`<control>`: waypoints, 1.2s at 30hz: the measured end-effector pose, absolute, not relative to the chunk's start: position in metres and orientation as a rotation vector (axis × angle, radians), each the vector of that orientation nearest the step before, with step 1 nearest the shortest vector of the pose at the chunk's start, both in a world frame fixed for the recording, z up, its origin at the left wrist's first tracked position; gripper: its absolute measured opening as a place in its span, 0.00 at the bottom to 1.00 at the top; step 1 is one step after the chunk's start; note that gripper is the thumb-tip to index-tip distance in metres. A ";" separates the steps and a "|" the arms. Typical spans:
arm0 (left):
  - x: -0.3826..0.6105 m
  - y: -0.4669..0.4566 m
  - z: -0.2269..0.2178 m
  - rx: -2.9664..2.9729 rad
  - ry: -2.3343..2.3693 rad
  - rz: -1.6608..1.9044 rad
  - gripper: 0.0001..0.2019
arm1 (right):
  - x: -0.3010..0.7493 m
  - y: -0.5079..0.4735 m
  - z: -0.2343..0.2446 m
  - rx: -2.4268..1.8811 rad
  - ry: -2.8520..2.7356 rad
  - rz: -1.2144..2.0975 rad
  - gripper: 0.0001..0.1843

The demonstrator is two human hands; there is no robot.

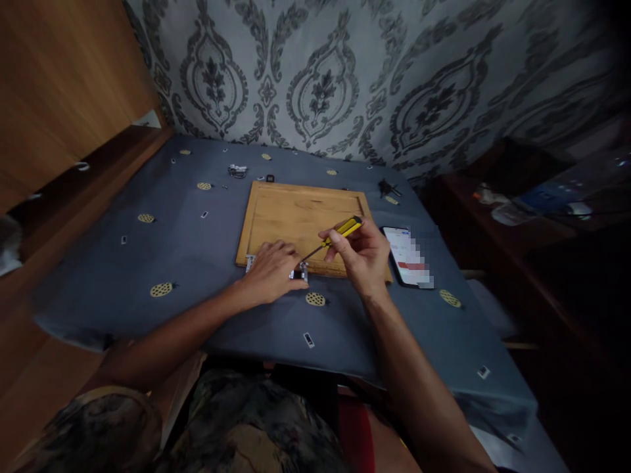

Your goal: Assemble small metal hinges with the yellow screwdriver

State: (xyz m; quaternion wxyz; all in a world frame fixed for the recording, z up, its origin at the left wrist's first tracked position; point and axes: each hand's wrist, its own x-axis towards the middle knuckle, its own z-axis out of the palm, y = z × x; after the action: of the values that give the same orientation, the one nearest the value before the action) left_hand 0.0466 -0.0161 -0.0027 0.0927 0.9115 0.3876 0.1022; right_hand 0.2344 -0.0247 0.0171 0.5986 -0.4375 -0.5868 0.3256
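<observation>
A wooden panel with a raised frame (303, 207), like a small cabinet door, lies flat on the table. My left hand (271, 270) rests over its near edge, fingers bent on the wood and thumb along the front, holding a shiny metal hinge (303, 270) there. Another bit of shiny metal (250, 261) shows left of the fingers; whether it belongs to the same piece is hidden. In my right hand (369, 259) is a screwdriver (349, 227) with a yellow and black handle, pinched by thumb and fingers. Its shaft slants down left, the tip at the hinge.
Right of the panel lies a phone (407, 256) with its screen lit. Behind the panel are a small metal piece (237, 171), a small black item (270, 178) and a dark object (389, 188). A blue pineapple-print cloth (197, 230) covers the table, against a patterned curtain (320, 85).
</observation>
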 end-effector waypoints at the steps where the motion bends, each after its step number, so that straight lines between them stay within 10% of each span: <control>1: 0.047 -0.016 -0.003 2.702 1.151 0.306 0.16 | 0.235 -0.026 0.018 -1.015 -1.342 0.716 0.24; 36: 0.048 -0.018 0.001 2.693 1.161 0.246 0.17 | 0.241 -0.027 0.011 -0.996 -1.446 0.851 0.19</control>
State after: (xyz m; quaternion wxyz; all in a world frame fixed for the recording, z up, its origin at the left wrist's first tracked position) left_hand 0.0478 -0.0178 0.0009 0.0991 0.9106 0.3926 0.0831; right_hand 0.2411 -0.0266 0.0106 0.5605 -0.4228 -0.6137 0.3612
